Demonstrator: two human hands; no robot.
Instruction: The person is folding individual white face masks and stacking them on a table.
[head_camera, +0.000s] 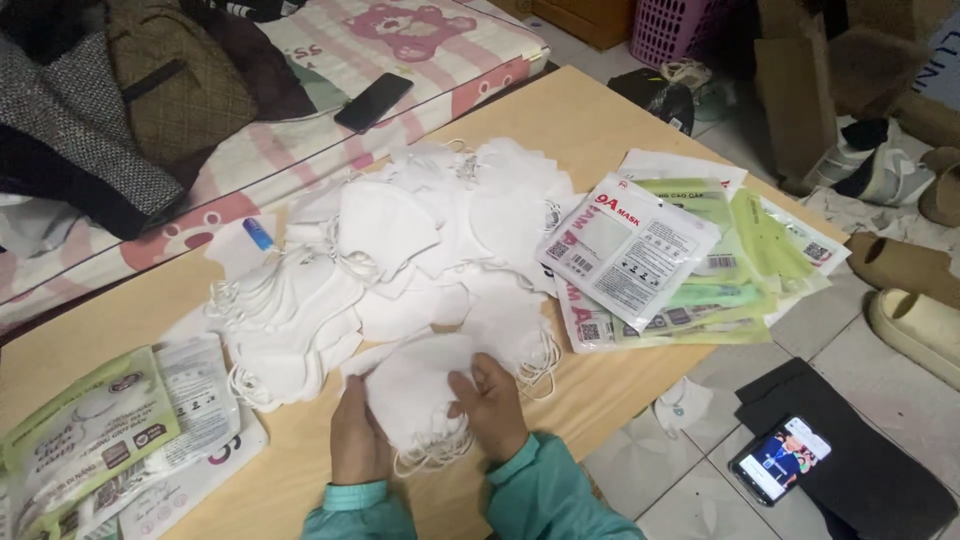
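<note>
Both my hands hold a small stack of white face masks at the near edge of a low wooden table. My left hand grips the stack's left side. My right hand rests on top at its right side, fingers curled over the masks, whose ear loops hang below. Beyond the stack lies a large loose pile of white masks across the table's middle. Both sleeves are teal.
Flat mask packets are fanned out at the right of the table; more packets lie at the left corner. A blue lighter sits by the pile. A phone rests on the mattress behind, another phone on the floor, slippers further right.
</note>
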